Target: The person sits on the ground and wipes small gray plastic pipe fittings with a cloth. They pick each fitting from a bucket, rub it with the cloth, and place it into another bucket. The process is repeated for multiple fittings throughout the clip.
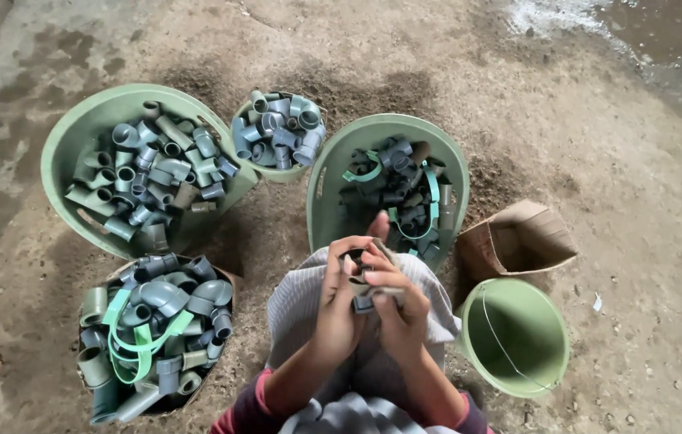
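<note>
- I see my left hand [338, 301] and right hand [393, 301] raised together over my lap, fingers curled and pressed around a small grey fitting [363, 299] held between them.
- The fitting is mostly hidden by the fingers; I cannot tell its exact shape.
- A striped cloth [293, 309] lies under the hands, across my lap.
- Just beyond the hands stands a green tub [333, 173] with dark fittings and green straps inside.
- Far left, a large green basin [67, 141] is full of grey elbows; a small pot [277, 173] of fittings sits between the basin and the tub.
- Near left, a box [232, 277] holds larger fittings and green strapping.
- To the right, a green bucket [510, 333] rests on its side on the dirt floor [647, 225], with a torn carton [518, 237] behind it.
</note>
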